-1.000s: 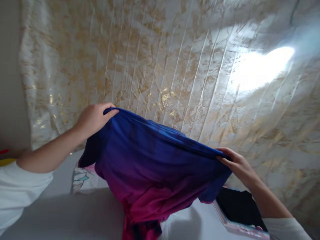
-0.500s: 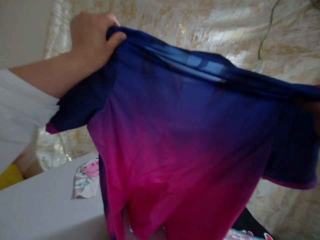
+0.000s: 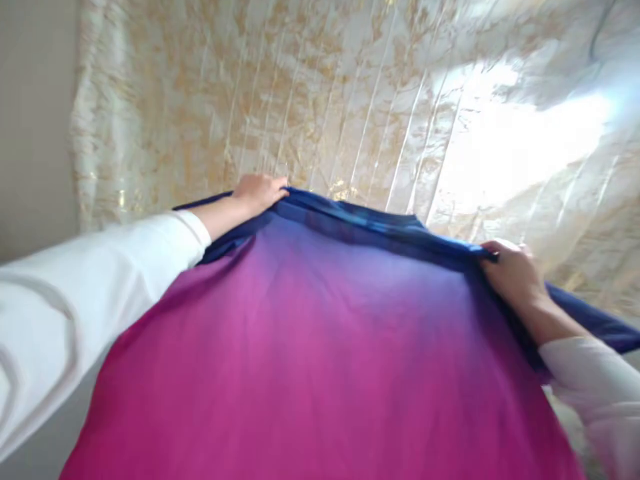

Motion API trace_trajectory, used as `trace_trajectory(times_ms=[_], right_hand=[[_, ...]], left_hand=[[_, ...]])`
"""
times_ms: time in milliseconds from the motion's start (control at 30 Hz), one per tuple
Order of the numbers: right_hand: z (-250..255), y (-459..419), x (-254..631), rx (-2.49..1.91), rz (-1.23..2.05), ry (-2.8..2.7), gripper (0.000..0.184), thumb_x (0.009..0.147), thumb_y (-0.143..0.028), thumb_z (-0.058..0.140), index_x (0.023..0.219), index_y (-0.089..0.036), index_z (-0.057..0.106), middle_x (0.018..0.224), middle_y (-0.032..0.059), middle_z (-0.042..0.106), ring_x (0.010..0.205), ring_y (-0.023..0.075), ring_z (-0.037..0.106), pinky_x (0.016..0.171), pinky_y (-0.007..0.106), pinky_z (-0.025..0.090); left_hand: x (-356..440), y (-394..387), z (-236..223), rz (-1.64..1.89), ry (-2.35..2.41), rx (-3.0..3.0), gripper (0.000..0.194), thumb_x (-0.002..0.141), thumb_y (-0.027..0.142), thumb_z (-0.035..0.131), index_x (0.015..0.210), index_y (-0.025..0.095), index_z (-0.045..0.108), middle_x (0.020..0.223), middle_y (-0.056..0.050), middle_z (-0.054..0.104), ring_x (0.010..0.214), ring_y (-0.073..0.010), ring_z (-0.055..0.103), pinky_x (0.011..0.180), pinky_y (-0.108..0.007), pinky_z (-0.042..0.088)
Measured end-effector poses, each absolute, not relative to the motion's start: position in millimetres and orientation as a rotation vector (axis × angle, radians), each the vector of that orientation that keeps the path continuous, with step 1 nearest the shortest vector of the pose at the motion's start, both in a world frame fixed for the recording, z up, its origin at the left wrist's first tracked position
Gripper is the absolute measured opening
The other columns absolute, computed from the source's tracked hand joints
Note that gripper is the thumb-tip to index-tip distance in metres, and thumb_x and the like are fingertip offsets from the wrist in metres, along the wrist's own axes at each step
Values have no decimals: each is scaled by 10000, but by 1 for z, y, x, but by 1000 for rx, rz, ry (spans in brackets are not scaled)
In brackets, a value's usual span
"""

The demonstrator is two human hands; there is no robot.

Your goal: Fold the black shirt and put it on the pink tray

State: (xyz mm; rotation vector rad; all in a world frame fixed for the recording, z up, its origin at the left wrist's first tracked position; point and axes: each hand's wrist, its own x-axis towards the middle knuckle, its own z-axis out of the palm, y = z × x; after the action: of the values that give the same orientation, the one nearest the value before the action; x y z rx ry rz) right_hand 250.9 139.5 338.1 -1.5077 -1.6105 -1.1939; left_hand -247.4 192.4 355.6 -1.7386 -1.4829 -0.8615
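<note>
A short-sleeved T-shirt point(image 3: 340, 347), dark blue at the shoulders and fading to magenta below, is stretched out in front of me. My left hand point(image 3: 261, 192) is closed on its left shoulder, with the blue sleeve spreading out beyond my wrist. At the right shoulder, my right hand point(image 3: 513, 270) pinches the fabric. The collar edge runs between both hands, slightly lower on the right. The shirt's lower part goes out of the picture at the bottom.
A shiny cream and gold curtain point(image 3: 280, 100) hangs behind the shirt, with bright light glaring on its right side. A plain grey wall point(image 3: 37, 127) stands at the far left. Part of a pale surface point(image 3: 47, 447) shows at the lower left.
The bunched shirt was raised close to the camera, then moved away and spread out, so its magenta body now fills the lower view. Both hands have kept hold of the shoulders.
</note>
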Motion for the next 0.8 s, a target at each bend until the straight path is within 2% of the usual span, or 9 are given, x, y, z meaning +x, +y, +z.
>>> trace_trajectory(times_ms=[100,200,333,433,500,567,633,700,800], right_hand=[[259,184,255,-1588,-1050,-1806,215,737,-105,479,834,-167,661,859,98,707,812,207,585,773,300,404],[204,216,263,-1682,-914,-1893,283,709,-56,438,850,-161,660,871,106,701,820,210,575,781,310,388],[174,247,264,-1812,-786,-1859,318,725,-56,409,895,-145,663,901,150,675,870,253,549,760,366,369],[160,243,250,-1848,-733,-1793,370,770,-127,404,1065,-128,626,1044,207,628,974,327,515,752,429,370],[138,218,235,-1818,-699,-1792,465,753,-154,420,1199,-133,549,1174,220,576,1057,360,497,776,466,390],[100,173,216,-1722,-610,-1915,552,718,-145,426,1260,-223,494,1276,137,555,1141,326,500,838,460,421],[48,117,198,-1485,-351,-2213,564,806,-206,395,1364,-288,397,1419,98,460,1277,304,440,909,471,429],[-4,66,185,-1477,-259,-2343,568,879,-372,414,1436,-367,304,1493,52,384,1338,305,388,938,486,440],[-57,26,178,-1577,-167,-2432,640,890,-530,398,1483,-369,218,1524,40,331,1363,317,355,941,514,457]], left_hand=[[-231,254,275,-734,-1560,-1924,236,935,335,578,1071,144,607,1041,-59,633,904,-195,628,802,-396,522],[-212,296,218,-697,-1583,-2079,230,937,321,576,1086,148,600,1072,-60,621,925,-198,620,811,-399,519],[-185,322,189,-781,-1572,-2185,146,940,193,522,1058,161,602,1111,-84,602,1105,-247,531,954,-450,413],[-168,303,174,-878,-1551,-2224,267,903,73,453,1134,158,558,1223,-125,540,1235,-271,412,1035,-454,319],[-163,267,153,-881,-1493,-2321,316,886,65,450,1178,152,532,1251,-119,525,1227,-250,425,1043,-416,325],[-164,218,120,-797,-1375,-2506,277,896,112,473,1143,200,565,1202,-60,579,1163,-196,496,1020,-330,367],[-172,168,81,-664,-1255,-2709,233,938,216,469,1130,257,596,1250,-13,588,1166,-172,521,1004,-295,389],[-185,129,45,-511,-1315,-2923,348,994,324,381,1322,272,488,1448,-28,440,1316,-194,405,1079,-362,317],[-202,106,5,-260,-1519,-3007,512,1000,486,303,1473,288,290,1544,-42,262,1409,-232,252,1121,-448,232]])
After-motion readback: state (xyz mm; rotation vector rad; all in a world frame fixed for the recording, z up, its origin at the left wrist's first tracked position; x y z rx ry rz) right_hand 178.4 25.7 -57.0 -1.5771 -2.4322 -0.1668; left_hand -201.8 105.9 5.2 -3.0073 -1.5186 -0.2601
